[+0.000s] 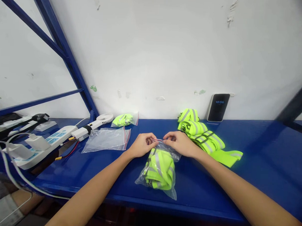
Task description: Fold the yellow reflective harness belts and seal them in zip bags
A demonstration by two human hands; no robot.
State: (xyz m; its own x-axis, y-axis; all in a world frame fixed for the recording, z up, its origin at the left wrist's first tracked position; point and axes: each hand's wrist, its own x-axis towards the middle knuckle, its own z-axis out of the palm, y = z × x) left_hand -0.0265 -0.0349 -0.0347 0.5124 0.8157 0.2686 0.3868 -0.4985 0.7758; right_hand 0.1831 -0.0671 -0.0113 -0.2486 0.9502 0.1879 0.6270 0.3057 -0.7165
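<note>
A clear zip-lock bag lies near the front of the blue table, its red-striped mouth toward the wall. Inside it is a folded neon-yellow reflective strap with grey bands. My left hand pinches the left part of the bag's mouth between thumb and fingers. At the right part of the same edge, my right hand pinches too. Whether the seal is closed between them I cannot make out. Behind my right hand lie several more rolled neon-yellow reflective straps, one with a loose end.
Flat clear zip-lock bags lie left of my hands. Behind them is a filled bag by a white handheld fan. A white power strip with plugs and cables sits left. A phone leans on the wall. The table's front edge is close.
</note>
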